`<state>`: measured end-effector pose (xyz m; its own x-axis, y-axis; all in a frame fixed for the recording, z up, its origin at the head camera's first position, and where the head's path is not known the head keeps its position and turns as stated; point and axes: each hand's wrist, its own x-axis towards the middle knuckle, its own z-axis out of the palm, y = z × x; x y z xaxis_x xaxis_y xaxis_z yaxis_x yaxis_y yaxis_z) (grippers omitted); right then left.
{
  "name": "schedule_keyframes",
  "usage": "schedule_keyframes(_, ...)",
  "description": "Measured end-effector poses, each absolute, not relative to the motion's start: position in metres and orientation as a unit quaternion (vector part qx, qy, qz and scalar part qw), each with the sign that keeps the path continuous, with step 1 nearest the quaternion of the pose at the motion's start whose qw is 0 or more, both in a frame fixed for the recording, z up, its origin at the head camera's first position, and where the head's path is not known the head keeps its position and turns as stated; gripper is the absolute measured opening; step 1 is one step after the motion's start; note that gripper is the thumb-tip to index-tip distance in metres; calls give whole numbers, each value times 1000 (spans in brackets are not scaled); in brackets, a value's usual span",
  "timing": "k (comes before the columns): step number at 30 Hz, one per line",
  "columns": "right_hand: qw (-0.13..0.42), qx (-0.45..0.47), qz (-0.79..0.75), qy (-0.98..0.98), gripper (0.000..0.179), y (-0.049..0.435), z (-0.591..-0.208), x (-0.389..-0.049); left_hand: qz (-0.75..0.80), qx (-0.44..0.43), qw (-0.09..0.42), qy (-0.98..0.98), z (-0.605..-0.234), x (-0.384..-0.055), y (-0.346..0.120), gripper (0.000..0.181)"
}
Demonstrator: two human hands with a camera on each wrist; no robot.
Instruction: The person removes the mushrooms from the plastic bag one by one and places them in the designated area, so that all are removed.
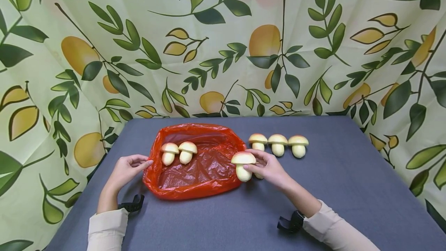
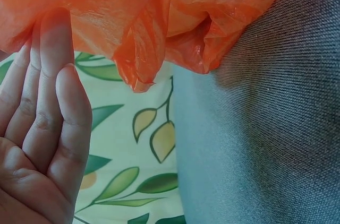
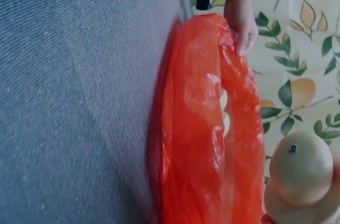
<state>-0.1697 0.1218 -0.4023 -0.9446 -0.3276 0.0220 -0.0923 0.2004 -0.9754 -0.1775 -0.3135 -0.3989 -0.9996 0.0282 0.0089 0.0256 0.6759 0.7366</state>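
Note:
A red plastic bag (image 1: 195, 193) lies with its wide mouth facing up. Two toy mushrooms, one of them the left mushroom (image 1: 169, 154), rest inside at its left end. My left hand (image 1: 130, 167) pinches the bag's left rim; in the left wrist view, red plastic (image 2: 143, 33) covers some fingertips. My right hand (image 1: 266, 167) grips a cream mushroom (image 1: 243, 162) with a reddish cap top, over the bag's right rim. In the right wrist view, the rounded stem end of the held mushroom (image 3: 303, 165) faces the camera. Behind that hand, another mushroom (image 1: 258, 176) is mostly hidden.
Three more mushrooms stand in a row right of the bag, the rightmost mushroom (image 1: 298, 146) farthest from it. Everything rests on a grey cloth-covered table (image 1: 216, 224). A leaf-and-fruit patterned curtain (image 1: 223, 57) hangs behind and at both sides.

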Motion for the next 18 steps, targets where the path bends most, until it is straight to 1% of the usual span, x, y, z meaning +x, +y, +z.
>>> schedule_keyframes(5,88,-130,-625,764,55,133,-401,-168,405,16,-2,914,-400,-178,-314,34)
schedule_keyframes(11,64,-130,-632,761,54,144,-395,-167,404,17,-3,915,-401,-178,-314,34)
schedule_keyframes(18,58,-116,-628,767,56,157,-389,-168,403,17,-5,915,-401,-178,-315,34)
